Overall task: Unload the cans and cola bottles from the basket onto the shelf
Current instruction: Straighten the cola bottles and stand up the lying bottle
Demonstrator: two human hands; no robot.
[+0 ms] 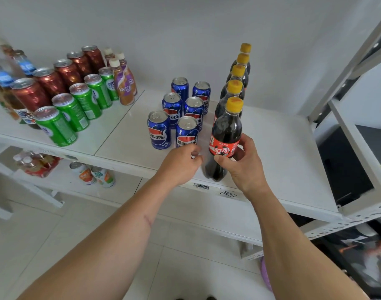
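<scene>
In the head view, the front cola bottle (225, 135) is stood at the front edge of the shelf (282, 152), gripped round its label by the right hand (242, 163). It is probably heavy and smooth, so a grip at the label is best. The left hand (180, 163) is held just beside the blue cans (186, 132); its fingers seem loosely curled, holding nothing.

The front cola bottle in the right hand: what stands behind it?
Behind the front cola bottle stand four more cola bottles in line; mostly their yellow caps show, bodies largely covered.
</scene>
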